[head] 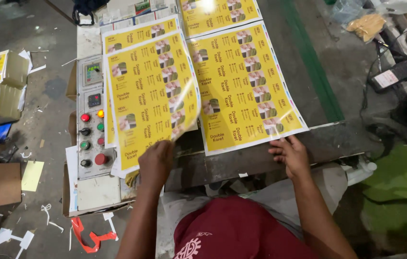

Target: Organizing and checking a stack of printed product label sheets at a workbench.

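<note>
Littered concrete floor surrounds our dark machine bed (241, 163). Our left hand (156, 160) pinches a glossy yellow printed sheet (148, 96) by its near edge, lifting it off the control panel (93, 120) beneath. Our right hand (290, 154) rests open, fingertips steadying the flat sheet (241, 81) beyond them.

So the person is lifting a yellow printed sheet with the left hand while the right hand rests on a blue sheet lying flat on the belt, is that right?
Not quite: the flat sheet under the right hand is yellow, not blue, as the head view shows. The rest holds: the left hand lifts a yellow printed sheet by its lower edge, beside the control panel.
</note>
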